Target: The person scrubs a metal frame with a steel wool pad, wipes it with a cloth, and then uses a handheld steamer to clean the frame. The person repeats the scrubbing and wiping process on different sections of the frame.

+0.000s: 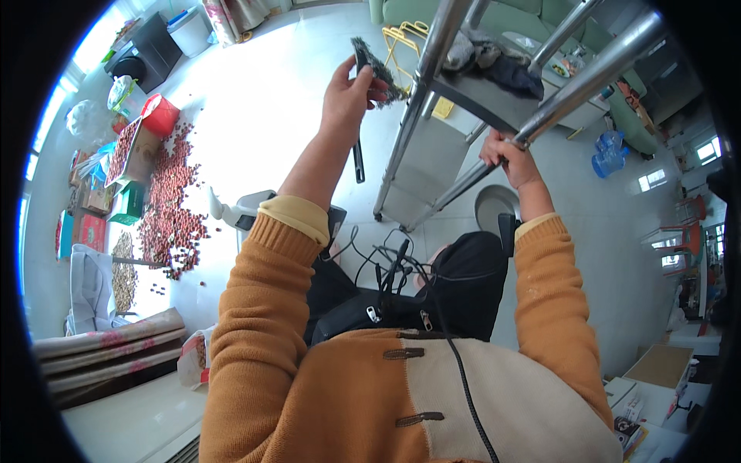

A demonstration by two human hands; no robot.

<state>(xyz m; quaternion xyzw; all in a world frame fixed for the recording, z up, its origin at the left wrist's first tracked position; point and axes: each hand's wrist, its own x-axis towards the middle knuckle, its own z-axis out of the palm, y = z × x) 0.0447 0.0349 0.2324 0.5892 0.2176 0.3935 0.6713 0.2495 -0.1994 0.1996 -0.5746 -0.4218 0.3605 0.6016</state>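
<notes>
My left hand (354, 92) is closed around a long black-handled scrubbing brush (376, 69) with grey-green bristles. Its handle runs down below my wrist, and the bristles are close to a metal leg of the rack. My right hand (506, 156) grips a tubular leg of a tilted metal shelf rack (425, 75), just below one shelf. Crumpled grey and dark blue cloths (503, 66) lie on that shelf. A small caster (377, 217) is fitted at a leg end. Black cables (399, 263) hang in front of my lap.
Reddish-brown, date-like fruits (168, 202) are spread over the floor at left, beside a red bucket (160, 114) and cardboard boxes. A grey basin (496, 205) sits near my right knee. Blue water bottles (609, 151), a yellow folding frame (399, 43) and a green sofa (399, 11) stand farther off.
</notes>
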